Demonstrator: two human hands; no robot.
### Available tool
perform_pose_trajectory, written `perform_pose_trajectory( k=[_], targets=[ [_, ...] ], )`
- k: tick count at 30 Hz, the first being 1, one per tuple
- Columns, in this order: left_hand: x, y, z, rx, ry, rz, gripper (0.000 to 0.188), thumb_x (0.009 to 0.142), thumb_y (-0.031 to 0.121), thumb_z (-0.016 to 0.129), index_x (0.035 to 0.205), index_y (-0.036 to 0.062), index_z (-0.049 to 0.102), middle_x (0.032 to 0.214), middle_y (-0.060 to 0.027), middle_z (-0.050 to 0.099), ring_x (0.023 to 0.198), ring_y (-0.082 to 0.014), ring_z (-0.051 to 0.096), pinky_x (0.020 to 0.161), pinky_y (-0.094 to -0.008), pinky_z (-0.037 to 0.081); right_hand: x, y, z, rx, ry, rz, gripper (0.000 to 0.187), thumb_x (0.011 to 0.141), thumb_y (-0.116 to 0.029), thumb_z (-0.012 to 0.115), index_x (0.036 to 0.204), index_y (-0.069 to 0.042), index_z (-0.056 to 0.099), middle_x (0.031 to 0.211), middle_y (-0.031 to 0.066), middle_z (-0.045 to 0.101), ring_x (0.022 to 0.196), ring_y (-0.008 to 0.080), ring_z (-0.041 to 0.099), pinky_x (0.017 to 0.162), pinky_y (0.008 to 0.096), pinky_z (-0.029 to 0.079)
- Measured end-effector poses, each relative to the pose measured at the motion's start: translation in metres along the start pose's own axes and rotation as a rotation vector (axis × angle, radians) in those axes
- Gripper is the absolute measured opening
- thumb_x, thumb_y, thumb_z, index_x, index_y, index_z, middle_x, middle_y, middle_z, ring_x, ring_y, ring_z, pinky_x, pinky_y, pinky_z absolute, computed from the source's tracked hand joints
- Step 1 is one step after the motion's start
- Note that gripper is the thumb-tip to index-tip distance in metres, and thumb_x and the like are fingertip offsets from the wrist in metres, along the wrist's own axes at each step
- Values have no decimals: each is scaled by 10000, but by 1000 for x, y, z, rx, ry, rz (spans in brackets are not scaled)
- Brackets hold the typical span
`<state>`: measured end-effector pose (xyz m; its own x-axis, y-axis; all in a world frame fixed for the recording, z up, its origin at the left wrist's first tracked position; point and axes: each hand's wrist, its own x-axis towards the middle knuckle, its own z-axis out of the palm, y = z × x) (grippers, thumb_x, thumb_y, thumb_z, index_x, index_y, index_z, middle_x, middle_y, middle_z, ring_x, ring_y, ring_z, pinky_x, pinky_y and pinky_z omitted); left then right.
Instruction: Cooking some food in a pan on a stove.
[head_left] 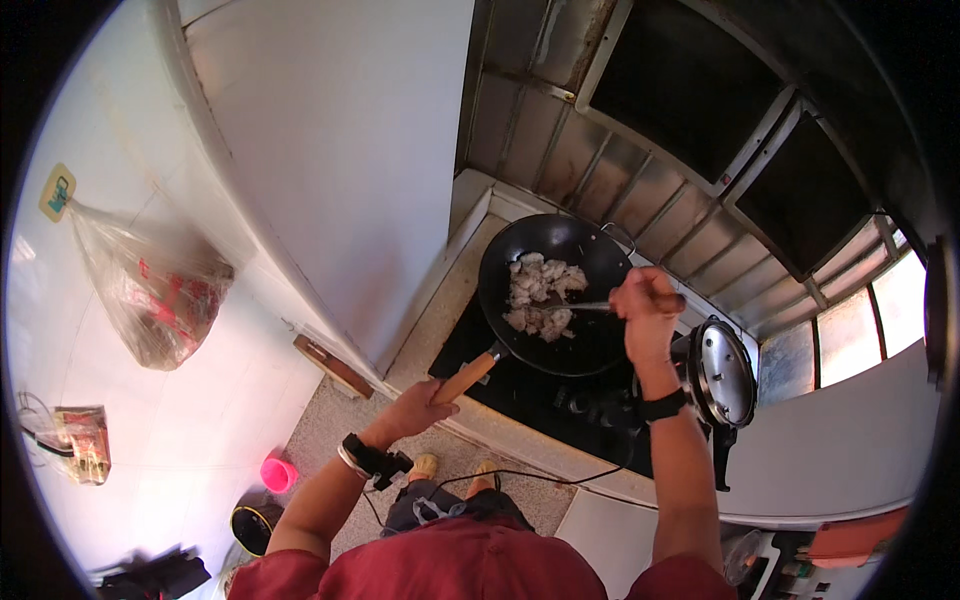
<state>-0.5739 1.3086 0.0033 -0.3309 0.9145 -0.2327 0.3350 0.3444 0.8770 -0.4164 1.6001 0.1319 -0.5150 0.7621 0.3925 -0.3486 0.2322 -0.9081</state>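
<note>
My left hand [412, 408] is closed around the wooden handle of a dark wok [598, 345], which sits on a black glass cooktop [468, 345]. In the wok's left half lie pale, greyish chopped pieces that look like meat [545, 278], in two loose clumps. Above the wok's right side, my right hand [645, 295] grips a spatula [592, 306] by its brown handle. Its thin metal shaft reaches left into the pieces, and its blade is too indistinct to make out. Both wrists wear black bands.
A lidded pressure cooker [725, 372] stands close to the right of the wok. Behind rises a metal-panelled wall with a dark range hood [690, 85]. A white cabinet [340, 150] borders the left. A black cable [540, 481] runs along the counter's front. A plastic bag [165, 300] hangs at left.
</note>
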Motion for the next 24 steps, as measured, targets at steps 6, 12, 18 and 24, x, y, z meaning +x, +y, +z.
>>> perform_pose_trajectory(
  k=[6,12,18,24],
  targets=[
    [-2,-2,0,26,6,-27,327,850,276,685,944,-11,560,727,-119,579,668,-204,564,603,-352,433,17,-61,-9,67,93,66,194,919,-149,616,792,-16,552,528,7,417,464,125,409,519,311,414],
    [4,-8,3,-11,-15,-14,328,848,275,684,940,-16,562,725,-119,583,659,-204,564,604,-355,439,-5,-14,-5,53,229,6,174,912,-142,626,813,-20,551,504,9,400,437,124,393,495,308,405],
    [-2,3,-2,12,-7,-55,353,821,252,688,969,-44,565,763,-175,591,719,-269,591,672,-379,449,1,-75,-16,19,175,68,146,896,-130,636,842,-24,552,518,24,442,447,123,417,498,303,402],
    [1,3,1,-73,-43,-71,356,822,255,689,970,-43,562,759,-156,588,717,-246,580,667,-371,450,-19,-26,-8,-121,243,51,153,888,-112,637,793,-27,552,517,12,407,448,129,412,510,311,412]
  ],
)
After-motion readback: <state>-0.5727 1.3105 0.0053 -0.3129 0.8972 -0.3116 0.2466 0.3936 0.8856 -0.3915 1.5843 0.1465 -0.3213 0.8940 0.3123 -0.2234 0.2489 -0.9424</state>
